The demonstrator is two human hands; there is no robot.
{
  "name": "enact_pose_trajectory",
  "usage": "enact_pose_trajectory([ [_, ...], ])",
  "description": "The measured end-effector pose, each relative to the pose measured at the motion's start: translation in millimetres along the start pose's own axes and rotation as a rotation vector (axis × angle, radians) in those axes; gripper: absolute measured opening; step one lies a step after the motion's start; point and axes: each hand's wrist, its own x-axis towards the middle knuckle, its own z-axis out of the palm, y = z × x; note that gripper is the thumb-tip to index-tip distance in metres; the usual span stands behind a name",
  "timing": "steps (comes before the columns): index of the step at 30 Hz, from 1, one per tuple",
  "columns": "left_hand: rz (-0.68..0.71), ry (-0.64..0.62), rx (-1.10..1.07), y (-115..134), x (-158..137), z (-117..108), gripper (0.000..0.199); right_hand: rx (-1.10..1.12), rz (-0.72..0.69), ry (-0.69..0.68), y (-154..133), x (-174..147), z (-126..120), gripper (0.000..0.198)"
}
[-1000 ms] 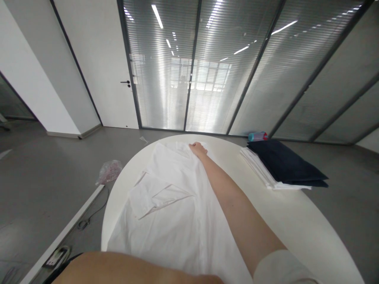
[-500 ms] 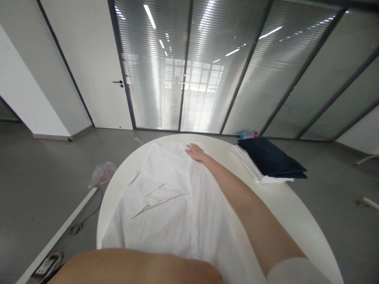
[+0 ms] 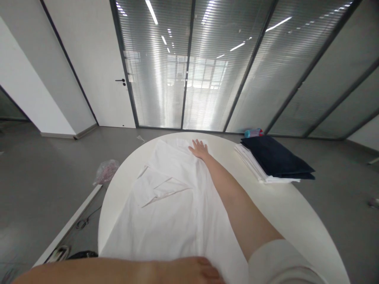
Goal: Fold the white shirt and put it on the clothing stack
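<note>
White shirt [image 3: 174,205], spread flat on round white bench [image 3: 296,213], one sleeve folded in, remainder unfolded; right hand [image 3: 199,149] released, palm flat at collar end; left hand [image 3: 189,270] pressing near hem, grip unclear; folded stack [image 3: 275,161] alongside.

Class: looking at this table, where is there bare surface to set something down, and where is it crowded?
Bare table lies between the right forearm and the folded stack, and left of the white shirt. The middle is crowded: right hand and left hand press the shirt.

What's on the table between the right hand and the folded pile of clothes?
Nothing: in the head view only bare white table lies between the right hand, flat on the white shirt, and the folded pile.
</note>
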Motion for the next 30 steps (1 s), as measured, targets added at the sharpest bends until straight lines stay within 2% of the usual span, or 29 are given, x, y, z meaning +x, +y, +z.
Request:
enact_pose_trajectory([
  [4, -0.114, 0.160, 0.016, -5.7, -17.4, -29.6, 0.025, 0.016, 0.026, 0.083, 26.4, -8.1, -15.7, 0.065],
  [7, -0.218, 0.198, -0.025, -7.7, -29.1, -31.1, 0.040, 0.011, 0.036, 0.118, 41.5, -24.7, -22.6, 0.059],
  [12, -0.208, 0.231, 0.064, -3.0, -32.5, -17.6, 0.011, -0.011, 0.023, 0.115, 50.6, -56.9, -26.5, 0.054],
  [17, -0.190, 0.242, 0.104, -1.0, -30.7, -18.0, 0.008, -0.082, 0.037, 0.159, 23.1, -76.3, -48.0, 0.053],
  [19, -0.203, 0.254, 0.094, -1.2, -29.5, -19.0, 0.010, -0.146, 0.081, 0.057, 3.9, -80.7, -60.3, 0.054],
  [22, -0.206, 0.254, 0.064, -1.8, -27.3, -18.3, 0.013, -0.225, 0.126, -0.263, -22.2, -86.1, -74.2, 0.044],
  [24, -0.207, 0.254, 0.069, -2.1, -26.4, -16.2, 0.011, -0.254, 0.106, -0.427, -33.7, -91.3, -79.5, 0.039],
  [28, -0.200, 0.253, 0.118, -2.7, -26.9, -11.8, 0.016, -0.241, -0.005, -0.551, -44.0, -113.1, -86.7, 0.048],
  [30, -0.181, 0.263, 0.109, -3.3, -27.5, -12.0, 0.014, -0.249, -0.053, -0.523, -46.2, -129.6, -90.3, 0.043],
])
